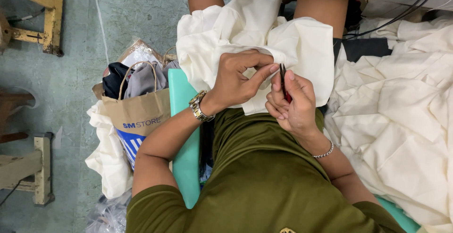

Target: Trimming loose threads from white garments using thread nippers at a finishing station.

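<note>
A cream cloth garment (pixel 245 30) lies bunched over my lap. My left hand (pixel 236 79), with a metal watch on the wrist, pinches a fold of this cloth between thumb and fingers. My right hand (pixel 290 101), with a chain bracelet on the wrist, grips a small thread snipper (pixel 283 83) with red and dark blades. The snipper's tip points up at the pinched fold, right beside my left fingertips. Both hands meet just above my olive green shirt.
A brown paper bag (pixel 137 110) with dark and grey clothes stands on the floor at my left, against a teal seat (pixel 186 157). A heap of cream cloth (pixel 401 120) fills the right side. Yellow wooden furniture legs (pixel 52 20) stand at far left.
</note>
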